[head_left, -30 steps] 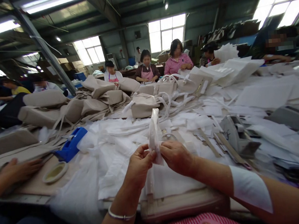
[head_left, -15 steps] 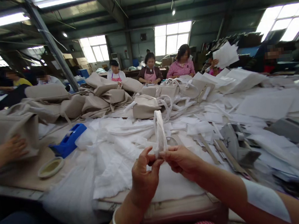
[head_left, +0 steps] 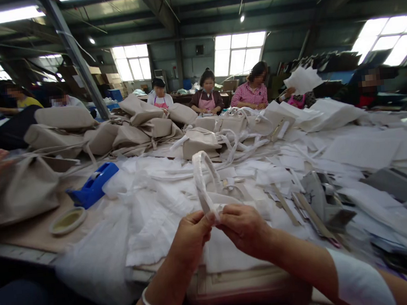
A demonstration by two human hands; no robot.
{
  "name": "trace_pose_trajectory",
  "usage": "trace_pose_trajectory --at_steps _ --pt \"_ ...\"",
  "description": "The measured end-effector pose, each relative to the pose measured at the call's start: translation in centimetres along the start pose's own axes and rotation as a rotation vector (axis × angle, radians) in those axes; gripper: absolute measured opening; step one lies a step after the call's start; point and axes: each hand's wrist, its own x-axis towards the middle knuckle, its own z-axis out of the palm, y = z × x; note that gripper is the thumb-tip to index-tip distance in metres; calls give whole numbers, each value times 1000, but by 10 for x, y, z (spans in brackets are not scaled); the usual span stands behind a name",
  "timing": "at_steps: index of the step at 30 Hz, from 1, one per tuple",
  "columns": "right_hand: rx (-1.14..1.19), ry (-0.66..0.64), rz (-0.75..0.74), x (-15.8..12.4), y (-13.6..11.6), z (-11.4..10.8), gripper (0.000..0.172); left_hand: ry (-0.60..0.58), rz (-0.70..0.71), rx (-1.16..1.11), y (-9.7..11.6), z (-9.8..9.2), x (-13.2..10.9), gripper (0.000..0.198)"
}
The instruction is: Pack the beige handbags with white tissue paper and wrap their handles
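On my remote view: one left hand (head_left: 192,232), pinched narrow on a white-wrapped strap (head_left: 201,186), its loop standing up toward twelve o'clock. One right hand (head_left: 244,227), fingers bunched at the strap's foot. One beige bag (head_left: 246,281), six o'clock, below both. One blue tape dispenser (head_left: 94,183), ten o'clock. Bag heap (head_left: 101,143), eleven o'clock. White sheets (head_left: 365,150), between two and three.

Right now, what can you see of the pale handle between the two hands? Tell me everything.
The pale handle is a narrow loop, arching upward, wrapped in what looks like glossy, slightly wrinkled translucent film. The left hand and right hand pinch it near its lower end, above the table's near edge. Whether it joins a bag is hidden.
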Motion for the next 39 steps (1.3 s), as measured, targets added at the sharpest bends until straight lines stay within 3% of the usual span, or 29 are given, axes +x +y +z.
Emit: trace_pose_trajectory --at_steps 2,4,6,11,13,15,17,19,22,26,30,32,37,39 --pt "-101 -27 -66 -3 0 1 26 34 -15 -60 -1 2 2 32" --pt "-58 -44 -26 -5 0 -2 22 54 0 -32 0 3 1 31" --pt "134 -47 147 -6 -1 -9 17 85 102 138 2 3 -3 29" --pt "927 -121 812 1 -4 -18 39 167 591 721 -4 4 -12 24" --pt "1037 -63 977 7 -6 -15 38 136 727 843 -9 7 -13 19" --pt "1061 19 1060 11 -10 -11 36 132 744 879 -11 9 -14 16" --pt "1067 62 1032 12 -13 -8 33 114 630 828 -9 8 -15 19" --pt "975 66 919 9 -15 -6 26 -1 410 647 -4 4 -16 18" --pt "600 11 630 1 -14 -5 22 -207 75 196 0 -2 -16 23" --pt "202 -39 176 -7 -10 -4 20 -148 -126 -215 0 -1 -11 27" --pt "66 -105 -17 -9 -7 -9 22 -136 -227 -333 4 5 -9 25" --pt "197 -112 68 -9 -6 -15 21 -117 -170 -219 9 7 -12 24" --pt "986 -125 715 -5 -4 -23 36 -17 255 461 13 13 -22 11" --pt "1187 -84 888 -1 -4 -21 37 6 419 647 10 16 -24 11"
